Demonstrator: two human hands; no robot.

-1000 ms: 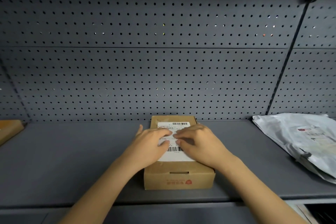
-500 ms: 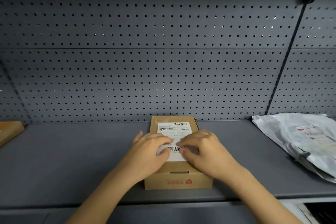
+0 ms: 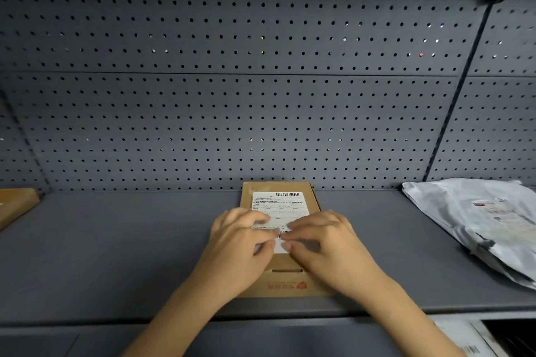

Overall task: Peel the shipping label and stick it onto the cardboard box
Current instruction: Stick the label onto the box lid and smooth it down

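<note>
A flat brown cardboard box (image 3: pixel 285 281) lies lengthwise on the grey shelf, its short end with a red logo toward me. A white shipping label (image 3: pixel 278 204) with barcodes lies flat on the box's top. My left hand (image 3: pixel 240 243) and my right hand (image 3: pixel 324 240) both rest palm down on the label's near half, fingers spread and fingertips almost meeting at the middle. The hands hide the label's lower part; its far half shows. Neither hand grips anything.
A grey pegboard wall (image 3: pixel 261 113) rises right behind the box. A white plastic mailer bag (image 3: pixel 478 220) lies on the shelf (image 3: pixel 116 240) at the right. The corner of another brown box (image 3: pixel 16 203) shows at the far left. The shelf's front edge runs under my forearms.
Both hands have slid toward me along the label, from its middle to its near half, uncovering more of the far part. The box has stayed in place.
</note>
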